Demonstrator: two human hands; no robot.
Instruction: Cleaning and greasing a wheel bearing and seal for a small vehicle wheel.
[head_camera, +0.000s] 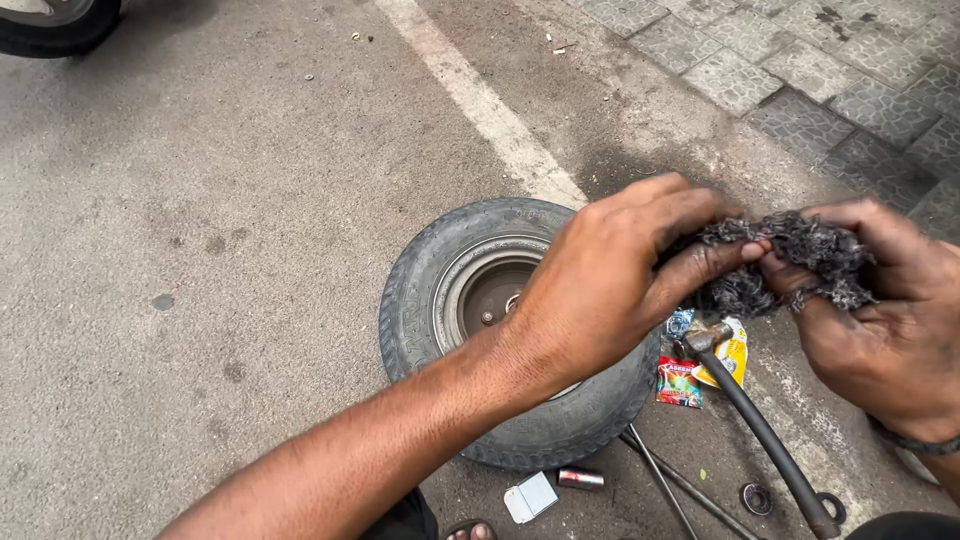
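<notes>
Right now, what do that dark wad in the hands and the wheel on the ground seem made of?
The wad looks like grimy, frayed cloth or fibre waste: dull, stringy edges. The tyre seems matte black rubber with tread grooves; its rim looks like dull grey metal.

— What are the hands doing here?
— The left hand (610, 285) reaches in from the lower left, its bare forearm stretched diagonally across the view, back of the hand up, fingers curled and thumb pressed forward in a pinch.

— And the other?
— The right hand (880, 310) enters from the right edge, palm turned partly inward, fingers bent and closed in a grip facing the left. A dark band circles its wrist. Both hands are dirt-stained, fingertips nearly meeting.
</notes>
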